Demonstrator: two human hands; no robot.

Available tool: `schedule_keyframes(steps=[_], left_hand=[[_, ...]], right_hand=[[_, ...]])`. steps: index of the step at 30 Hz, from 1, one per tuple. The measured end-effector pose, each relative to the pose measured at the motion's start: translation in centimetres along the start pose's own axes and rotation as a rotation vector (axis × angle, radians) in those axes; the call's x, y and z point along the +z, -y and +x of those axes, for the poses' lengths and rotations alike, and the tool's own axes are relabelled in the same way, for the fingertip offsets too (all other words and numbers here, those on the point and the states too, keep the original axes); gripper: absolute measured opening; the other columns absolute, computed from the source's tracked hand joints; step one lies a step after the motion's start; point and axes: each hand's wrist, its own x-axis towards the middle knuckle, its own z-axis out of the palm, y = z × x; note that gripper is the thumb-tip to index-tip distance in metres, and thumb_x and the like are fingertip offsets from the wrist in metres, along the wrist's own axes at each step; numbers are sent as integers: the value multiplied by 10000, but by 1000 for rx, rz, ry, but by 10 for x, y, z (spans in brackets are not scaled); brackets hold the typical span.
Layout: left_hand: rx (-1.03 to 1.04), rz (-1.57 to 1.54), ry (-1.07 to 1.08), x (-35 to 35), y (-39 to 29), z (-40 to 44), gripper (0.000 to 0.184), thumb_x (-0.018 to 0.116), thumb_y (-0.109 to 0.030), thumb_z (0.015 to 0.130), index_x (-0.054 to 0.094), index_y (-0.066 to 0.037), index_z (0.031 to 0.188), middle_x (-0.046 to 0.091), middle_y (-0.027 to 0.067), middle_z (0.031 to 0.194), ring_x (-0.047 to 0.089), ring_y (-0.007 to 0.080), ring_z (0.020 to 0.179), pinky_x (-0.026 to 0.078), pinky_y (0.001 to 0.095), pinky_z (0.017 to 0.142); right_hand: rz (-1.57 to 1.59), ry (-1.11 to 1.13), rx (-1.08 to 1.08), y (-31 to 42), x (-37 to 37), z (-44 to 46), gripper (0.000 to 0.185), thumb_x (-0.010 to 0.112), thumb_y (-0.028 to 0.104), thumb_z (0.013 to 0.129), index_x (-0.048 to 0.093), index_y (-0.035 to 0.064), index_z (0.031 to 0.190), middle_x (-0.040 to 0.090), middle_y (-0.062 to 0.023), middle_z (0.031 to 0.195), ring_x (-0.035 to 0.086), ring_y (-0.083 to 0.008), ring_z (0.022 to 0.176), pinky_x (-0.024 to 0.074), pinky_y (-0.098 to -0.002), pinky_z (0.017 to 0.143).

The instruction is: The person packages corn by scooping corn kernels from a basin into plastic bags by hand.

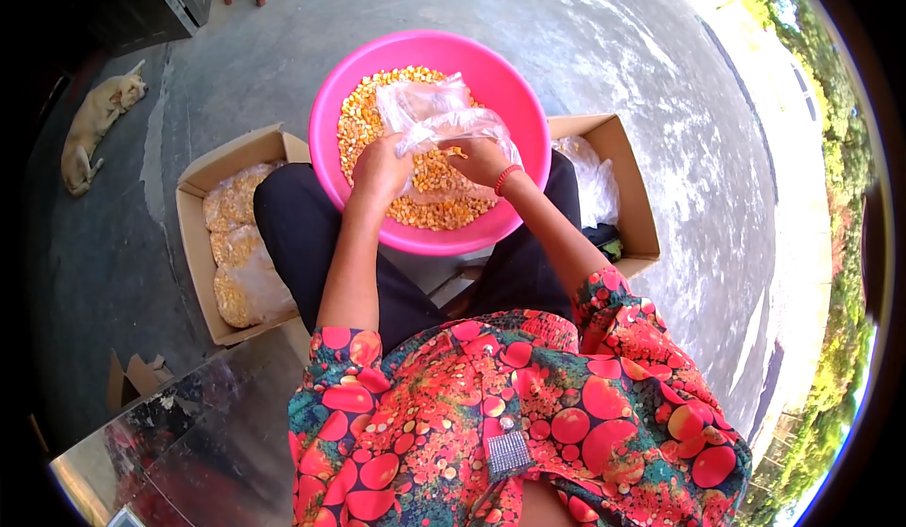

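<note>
I am watching from afar as both hands are working over a pink basin (pixel 530 140). The left hand (pixel 382 164) is gripping one side of a clear plastic bag (pixel 420 102); the right hand (pixel 479 161), with a red bracelet (pixel 508 180) at its wrist, is gripping the other. The bag is lying between and just beyond the hands, inside the basin, and is holding some kernels in its near part. Loose corn kernels (pixel 357 131) are surrounding it. Left of the left hand, a cardboard box (pixel 193 244) is holding bagged corn (pixel 247 206); right of the right hand, a second box (pixel 637 197) is holding clear plastic (pixel 590 187). Well beyond the left hand I am seeing a dog (pixel 94 126) lying on the floor (pixel 255 65).
</note>
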Motion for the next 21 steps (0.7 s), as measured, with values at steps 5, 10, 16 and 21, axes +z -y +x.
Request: schedule_keyframes(steps=[5,10,16,21], left_hand=[[30,-32,61,2,0,0,271,578,-220,771,614,-75,997,607,203,828,585,352,784,462,412,687],[-43,-51,-66,5,9,6,250,591,-198,766,621,-76,983,613,191,822,594,335,768,463,402,661],[-44,-104,-93,3,-9,7,243,597,-163,740,619,-73,965,616,184,772,606,322,727,470,393,617],[-5,-170,-112,10,-2,7,247,629,-179,709,623,-74,933,618,178,768,607,320,726,470,397,630]], right_hand=[[-259,-224,45,8,15,22,280,550,167,731,595,83,994,583,-172,986,546,-321,924,419,-413,823],[-266,-400,104,2,-12,25,437,558,177,741,492,60,1156,480,-175,1183,449,-318,1100,370,-394,911],[-481,-483,99,-26,-28,9,585,552,158,732,361,42,1272,377,-198,1284,343,-348,1194,285,-386,995],[-400,-237,101,-1,-29,-1,221,540,99,718,554,36,929,563,-177,904,526,-338,859,411,-429,755]])
